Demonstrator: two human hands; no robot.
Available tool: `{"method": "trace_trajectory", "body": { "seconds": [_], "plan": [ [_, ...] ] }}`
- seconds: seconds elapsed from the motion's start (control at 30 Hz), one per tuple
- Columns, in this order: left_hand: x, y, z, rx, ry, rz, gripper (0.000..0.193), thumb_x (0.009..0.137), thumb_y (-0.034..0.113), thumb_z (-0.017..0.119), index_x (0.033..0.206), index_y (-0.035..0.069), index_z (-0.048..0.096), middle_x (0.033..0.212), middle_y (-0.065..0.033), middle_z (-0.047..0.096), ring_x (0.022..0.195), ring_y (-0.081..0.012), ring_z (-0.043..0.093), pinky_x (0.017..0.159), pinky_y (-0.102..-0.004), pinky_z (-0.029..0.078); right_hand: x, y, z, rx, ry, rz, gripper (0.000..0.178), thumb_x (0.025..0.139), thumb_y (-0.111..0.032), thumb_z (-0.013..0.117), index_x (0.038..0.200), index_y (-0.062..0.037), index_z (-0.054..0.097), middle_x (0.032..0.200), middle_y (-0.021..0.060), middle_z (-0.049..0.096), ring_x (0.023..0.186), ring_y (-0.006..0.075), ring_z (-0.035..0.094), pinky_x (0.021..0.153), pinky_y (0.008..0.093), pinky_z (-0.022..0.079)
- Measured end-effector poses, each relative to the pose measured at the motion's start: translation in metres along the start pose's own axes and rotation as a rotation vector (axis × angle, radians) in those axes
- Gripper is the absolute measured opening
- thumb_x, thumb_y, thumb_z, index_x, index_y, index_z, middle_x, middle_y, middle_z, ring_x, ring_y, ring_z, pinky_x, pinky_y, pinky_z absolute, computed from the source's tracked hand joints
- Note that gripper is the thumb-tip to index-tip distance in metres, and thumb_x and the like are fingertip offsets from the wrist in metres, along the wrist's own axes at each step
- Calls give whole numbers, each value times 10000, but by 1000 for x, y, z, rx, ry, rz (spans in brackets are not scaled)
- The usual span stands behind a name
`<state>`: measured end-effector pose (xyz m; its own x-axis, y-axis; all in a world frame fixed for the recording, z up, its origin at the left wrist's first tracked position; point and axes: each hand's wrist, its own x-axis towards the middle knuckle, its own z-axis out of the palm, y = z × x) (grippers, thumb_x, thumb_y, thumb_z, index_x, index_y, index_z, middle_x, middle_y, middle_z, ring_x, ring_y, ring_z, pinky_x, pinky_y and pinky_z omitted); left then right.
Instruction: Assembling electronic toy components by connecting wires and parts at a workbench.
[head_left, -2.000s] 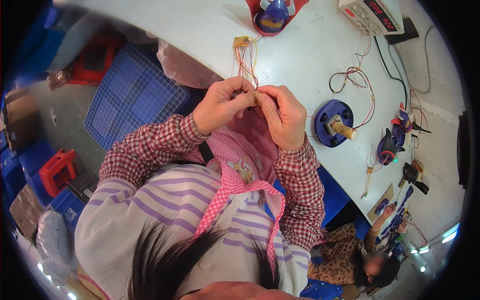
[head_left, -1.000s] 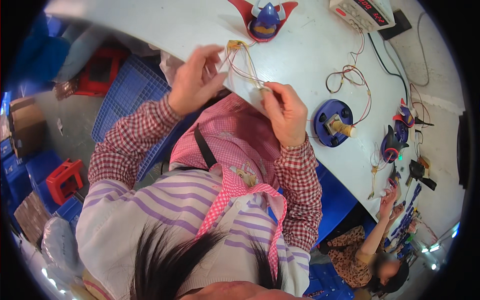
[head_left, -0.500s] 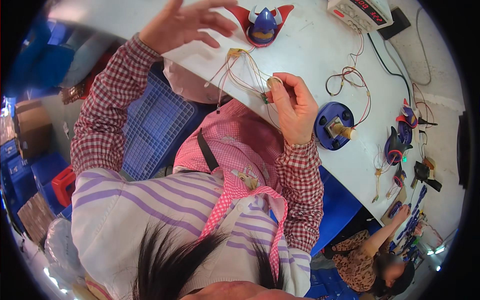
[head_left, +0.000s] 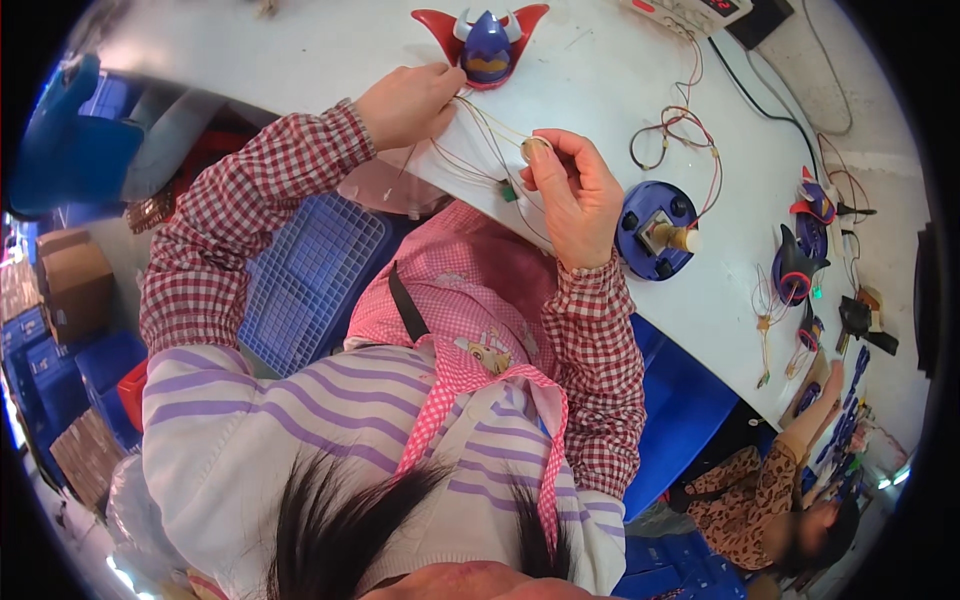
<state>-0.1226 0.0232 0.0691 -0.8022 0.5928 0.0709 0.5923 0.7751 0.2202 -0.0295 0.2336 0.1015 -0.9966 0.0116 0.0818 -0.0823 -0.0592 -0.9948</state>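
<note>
Nearest, at upper centre of the frame, the right hand [head_left: 578, 200] pinches a round disc [head_left: 535, 149] between thumb and fingers, just above the table [head_left: 590, 90]. Thin wires [head_left: 470, 166] run from around it to the left hand [head_left: 408, 105], further up and left, whose fingers are bunched together; whether they grip a wire, I cannot tell.

The likeliest trouble is a broken joint: if the hands draw apart, the fine wires could pull off the disc. A green plug [head_left: 508, 191] hangs loose among them near the table's edge, so it could snag or tangle. The left hand is just beside the horned figure [head_left: 488, 42] at upper centre, and a careless knock could tip it. The blue base [head_left: 650, 205], right of centre, is near the right hand and could be bumped too.

Farthest up, at upper right, the power supply [head_left: 690, 10] has a red-lit display, cut by the frame's edge; no brand is legible.
</note>
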Motion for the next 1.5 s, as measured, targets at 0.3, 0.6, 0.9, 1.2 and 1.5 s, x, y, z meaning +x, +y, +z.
{"method": "trace_trajectory", "body": {
  "seconds": [0.3, 0.6, 0.9, 1.2, 1.5],
  "plan": [
    [0, 7, -1, 210, 80, 91, 142, 811, 70, 533, 942, 16, 546, 937, -134, 570, 707, -287, 608, 638, -344, 509, -9, 19, -10, -10, 24, 28, 170, 864, -70, 604, 1006, 24, 602, 818, 58, 619, 651, 103, 562, 605, 193, 464],
    [-5, 11, 4, 196, 171, 118, 174, 818, 113, 583, 965, 26, 546, 949, -73, 553, 711, -237, 588, 645, -313, 502, -14, 28, -15, 21, 54, 119, 175, 857, -96, 610, 985, 25, 609, 777, 52, 617, 632, 97, 577, 571, 190, 470],
    [-34, 22, -19, -40, 437, 68, 193, 835, 104, 600, 999, 9, 560, 919, -54, 543, 697, -175, 545, 618, -254, 467, -12, 33, -14, 51, -4, 210, 178, 876, -87, 594, 1004, 37, 603, 782, 69, 605, 627, 100, 532, 585, 187, 447],
    [-156, 88, 75, -1078, 449, -624, 368, 782, 24, 643, 1125, 31, 512, 919, -67, 504, 682, -107, 505, 577, -201, 463, -11, 33, -12, 10, -4, 114, 170, 875, -82, 588, 998, 34, 604, 753, 56, 597, 613, 92, 525, 569, 181, 436],
    [-127, 89, 81, -1272, 353, -616, 280, 844, 85, 613, 1089, -21, 527, 823, -66, 512, 589, -97, 487, 464, -177, 395, -14, 33, -11, -59, 17, 92, 161, 883, -71, 574, 1001, 36, 604, 754, 52, 590, 620, 95, 512, 580, 184, 429]
  ]
}}
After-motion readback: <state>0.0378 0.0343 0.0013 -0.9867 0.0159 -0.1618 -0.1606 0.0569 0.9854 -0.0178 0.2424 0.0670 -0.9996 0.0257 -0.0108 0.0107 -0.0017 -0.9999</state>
